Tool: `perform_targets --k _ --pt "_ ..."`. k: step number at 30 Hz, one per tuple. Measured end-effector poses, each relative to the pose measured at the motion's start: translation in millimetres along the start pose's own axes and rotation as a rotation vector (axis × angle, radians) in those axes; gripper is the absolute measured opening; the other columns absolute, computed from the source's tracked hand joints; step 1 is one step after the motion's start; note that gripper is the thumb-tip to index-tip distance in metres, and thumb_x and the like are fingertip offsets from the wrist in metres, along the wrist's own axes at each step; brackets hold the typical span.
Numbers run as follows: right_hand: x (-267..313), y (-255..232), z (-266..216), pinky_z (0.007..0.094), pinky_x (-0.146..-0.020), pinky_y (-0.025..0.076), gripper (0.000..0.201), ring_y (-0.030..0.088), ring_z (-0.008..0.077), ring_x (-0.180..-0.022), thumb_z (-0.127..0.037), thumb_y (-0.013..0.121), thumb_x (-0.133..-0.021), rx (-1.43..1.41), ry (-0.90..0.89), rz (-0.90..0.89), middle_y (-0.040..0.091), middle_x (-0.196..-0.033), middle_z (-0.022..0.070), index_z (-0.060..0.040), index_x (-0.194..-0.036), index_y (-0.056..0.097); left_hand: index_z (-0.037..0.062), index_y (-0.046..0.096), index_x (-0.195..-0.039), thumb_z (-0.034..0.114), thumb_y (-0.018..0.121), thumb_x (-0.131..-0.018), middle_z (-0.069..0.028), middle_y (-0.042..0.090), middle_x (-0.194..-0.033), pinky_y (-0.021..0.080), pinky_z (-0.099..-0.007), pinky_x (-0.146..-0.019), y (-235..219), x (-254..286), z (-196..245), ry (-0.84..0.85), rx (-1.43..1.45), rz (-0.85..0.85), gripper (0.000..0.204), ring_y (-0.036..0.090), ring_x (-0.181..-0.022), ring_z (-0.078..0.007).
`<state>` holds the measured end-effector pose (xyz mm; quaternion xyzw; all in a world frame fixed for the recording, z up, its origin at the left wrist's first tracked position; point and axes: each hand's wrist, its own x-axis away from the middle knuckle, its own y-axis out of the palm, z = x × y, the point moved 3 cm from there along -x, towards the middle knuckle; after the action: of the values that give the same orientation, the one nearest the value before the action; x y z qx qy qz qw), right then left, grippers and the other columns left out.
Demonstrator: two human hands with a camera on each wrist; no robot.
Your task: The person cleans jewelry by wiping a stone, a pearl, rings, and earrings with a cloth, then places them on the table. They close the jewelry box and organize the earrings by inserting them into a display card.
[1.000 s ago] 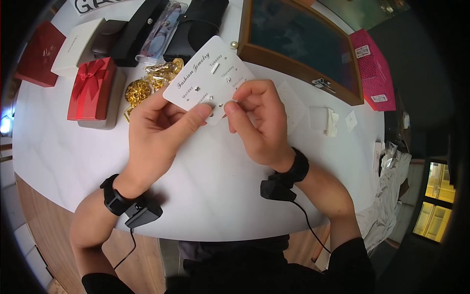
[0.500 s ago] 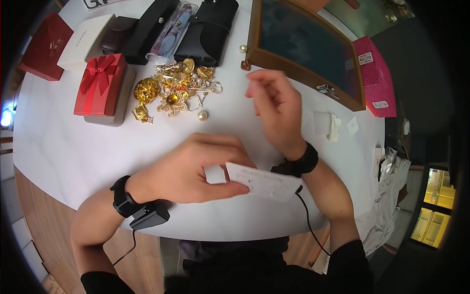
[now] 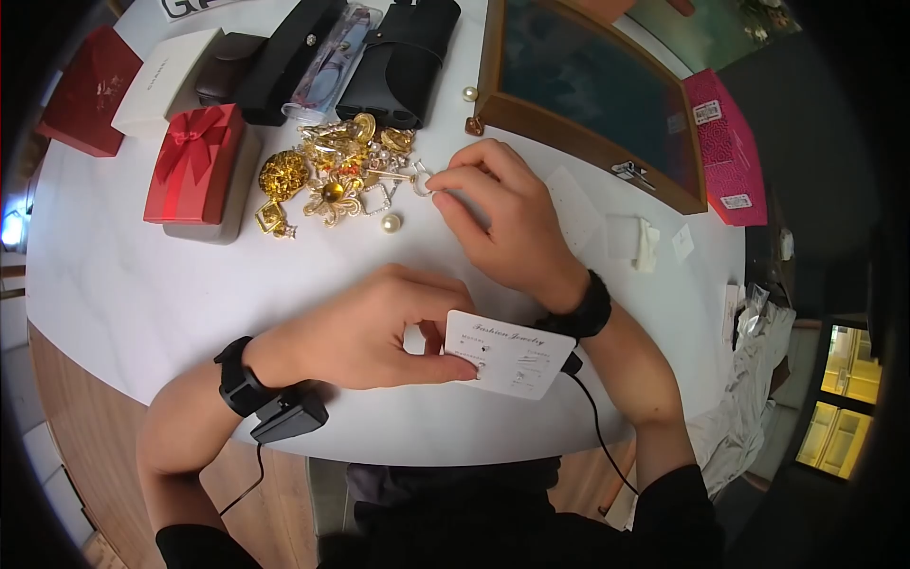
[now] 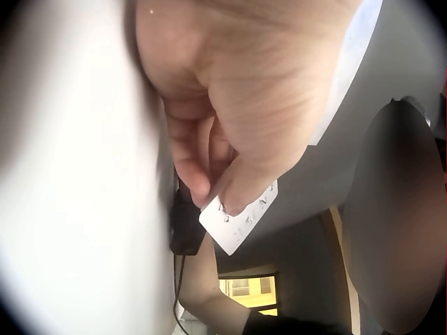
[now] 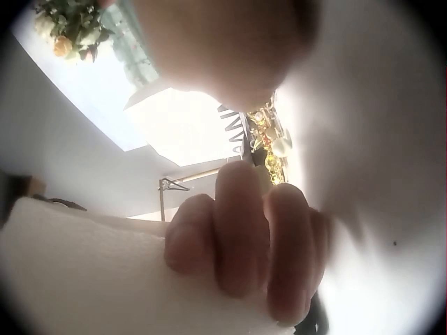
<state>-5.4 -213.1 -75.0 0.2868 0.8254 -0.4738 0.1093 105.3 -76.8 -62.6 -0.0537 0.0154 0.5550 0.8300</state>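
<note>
My left hand [image 3: 379, 327] holds a white earring card [image 3: 517, 356] at its left edge, thumb in front and fingers behind. The card reads "Fashion Jewelry" and carries several small studs. In the left wrist view the thumb presses beside the studs on the card [image 4: 241, 220]. My right hand [image 3: 512, 213] reaches to the right side of a jewelry pile [image 3: 332, 171]. Its thumb and forefinger tips pinch a thin silver hoop earring [image 3: 421, 184]. In the right wrist view the other fingers [image 5: 241, 230] are curled, and the fingertips at the hoop are hidden.
A loose pearl [image 3: 391, 224] lies below the pile. Left of it stands a red gift box [image 3: 194, 166] with a bow. Glasses cases [image 3: 393, 76] line the back. A glass-lidded wooden box [image 3: 588, 152] is at back right, a pink box [image 3: 725, 152] beyond it.
My right hand has left the card and moved to the hoop at the pile's edge. My left hand has lowered the card towards me and turned its printed face up.
</note>
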Motion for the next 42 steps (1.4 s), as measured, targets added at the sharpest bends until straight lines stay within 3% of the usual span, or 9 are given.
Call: perform_targets --k 6,14,24,30,32,33,35,39,42 --pt "-1.0 0.2 -0.6 0.0374 -0.074 0.050 0.016 0.059 0.0244 -0.085 -0.005 0.070 -0.083 0.027 0.054 0.069 0.059 -0.093 0.0055 -0.0057 -0.099 0.071 -0.0036 0.069 -0.096 0.004 0.083 -0.082 -0.0103 0.068 -0.093 0.053 -0.0303 -0.073 -0.2 -0.2 -3.4 -0.011 0.069 -0.019 0.021 0.067 -0.081 -0.0212" --pt "-0.4 -1.5 -4.7 0.0357 -0.071 0.051 0.019 0.059 0.0232 -0.080 -0.002 0.069 -0.083 -0.030 0.018 0.025 0.059 -0.096 0.0058 -0.0070 -0.101 0.073 -0.0016 0.069 -0.111 0.000 0.075 -0.088 -0.0041 0.071 -0.100 0.055 -0.0281 -0.084 0.1 -0.5 -7.0 -0.086 0.385 0.024 0.024 0.067 -0.094 -0.0115" --pt "-6.8 3.7 -4.1 0.0357 -0.071 0.052 0.023 0.059 0.0226 -0.080 -0.005 0.070 -0.085 0.074 0.044 -0.010 0.058 -0.098 0.0060 -0.0080 -0.108 0.074 -0.0005 0.067 -0.115 -0.001 0.075 -0.088 -0.0056 0.073 -0.103 0.054 -0.0260 -0.081 -0.5 1.5 -11.4 -0.123 0.396 0.094 0.028 0.068 -0.093 -0.0098" --pt "-4.5 4.0 7.0 0.0353 -0.069 0.053 0.016 0.063 0.0243 -0.078 -0.005 0.071 -0.087 -0.081 0.100 0.046 0.062 -0.095 0.0083 -0.0049 -0.102 0.074 -0.0009 0.067 -0.117 -0.001 0.074 -0.088 -0.0061 0.073 -0.106 0.053 -0.0251 -0.079 -2.5 1.5 -10.2 -0.147 0.480 0.156 0.029 0.067 -0.095 -0.0097" --pt "-5.0 1.3 12.4 0.0342 -0.068 0.053 0.012 0.065 0.0248 -0.077 -0.005 0.071 -0.086 -0.099 0.155 0.048 0.063 -0.090 0.0092 -0.0031 -0.098 0.073 -0.0009 0.066 -0.125 -0.007 0.077 -0.082 -0.0071 0.072 -0.115 0.052 -0.0326 -0.100 -4.0 1.8 -11.1 -0.212 0.423 0.117 0.045 0.067 -0.106 -0.0137" --pt "-4.8 0.2 12.9 0.0342 -0.068 0.053 0.012 0.065 0.0248 -0.077 -0.005 0.071 -0.086 -0.098 0.157 0.048 0.063 -0.090 0.0092 -0.0031 -0.098 0.073 -0.0009 0.066 -0.125 -0.007 0.077 -0.082 -0.0071 0.072 -0.115 0.052 -0.0326 -0.100 -3.6 1.7 -12.3 -0.212 0.425 0.114 0.045 0.067 -0.106 -0.0137" --pt "-6.3 -0.9 13.3 0.0284 -0.062 0.046 0.012 0.055 0.0152 -0.067 -0.006 0.073 -0.087 -0.123 0.196 0.034 0.062 -0.087 0.0051 -0.0021 -0.098 0.074 -0.0007 0.066 -0.126 -0.008 0.077 -0.082 -0.0071 0.071 -0.116 0.051 -0.0326 -0.101 -3.8 1.9 -13.0 -0.178 0.429 0.112 0.045 0.066 -0.108 -0.0139" --pt "-7.4 -5.5 10.9 0.0285 -0.061 0.044 0.010 0.053 0.0150 -0.066 -0.008 0.073 -0.087 -0.149 0.270 0.032 0.061 -0.086 0.0046 -0.0018 -0.094 0.072 -0.0008 0.064 -0.128 -0.009 0.076 -0.083 -0.0074 0.071 -0.118 0.050 -0.0327 -0.102 -3.7 -0.1 -11.1 -0.170 0.453 0.106 0.047 0.066 -0.110 -0.0145" --pt "-9.9 -6.8 9.1 0.0335 -0.066 0.052 0.011 0.064 0.0233 -0.074 -0.009 0.073 -0.086 -0.117 0.305 -0.016 0.062 -0.086 0.0091 0.0002 -0.091 0.069 -0.0010 0.063 -0.130 -0.009 0.074 -0.084 -0.0078 0.070 -0.120 0.050 -0.0330 -0.103 -5.1 1.0 -10.2 -0.159 0.471 0.109 0.048 0.065 -0.112 -0.0148"
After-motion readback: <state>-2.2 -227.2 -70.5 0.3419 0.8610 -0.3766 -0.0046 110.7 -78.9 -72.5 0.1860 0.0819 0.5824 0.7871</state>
